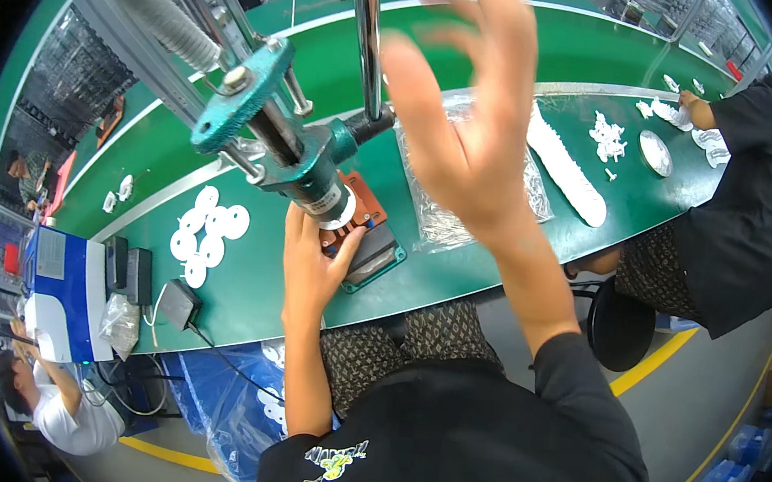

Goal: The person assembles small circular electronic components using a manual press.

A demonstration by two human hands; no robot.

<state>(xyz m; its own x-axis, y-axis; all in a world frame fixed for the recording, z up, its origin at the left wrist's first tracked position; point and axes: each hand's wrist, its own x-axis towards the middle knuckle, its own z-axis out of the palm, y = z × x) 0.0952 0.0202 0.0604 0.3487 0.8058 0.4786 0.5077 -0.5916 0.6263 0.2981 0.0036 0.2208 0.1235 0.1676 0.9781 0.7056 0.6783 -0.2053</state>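
My left hand [313, 258] is at an orange-brown fixture [366, 201] under a green hand press [305, 165]. Its thumb and fingers lie on either side of a white round plastic part [343, 212], closed around it; the press head hides some fingertips. The fixture sits on a dark block with a green base [384, 268]. Raised beside the chrome press column [366, 46], my right hand [474, 129] has its fingers spread and blurred by motion, with nothing in it. Below that hand lies a clear bag of thin metal pins [443, 218].
White discs [213, 221] lie in a group left of the press. A long white stack [567, 170] rests beyond the bag. Further left are a blue-and-white machine [60, 291] and a black adapter [180, 304]. A co-worker [729, 198] sits at the right near small white parts [608, 136].
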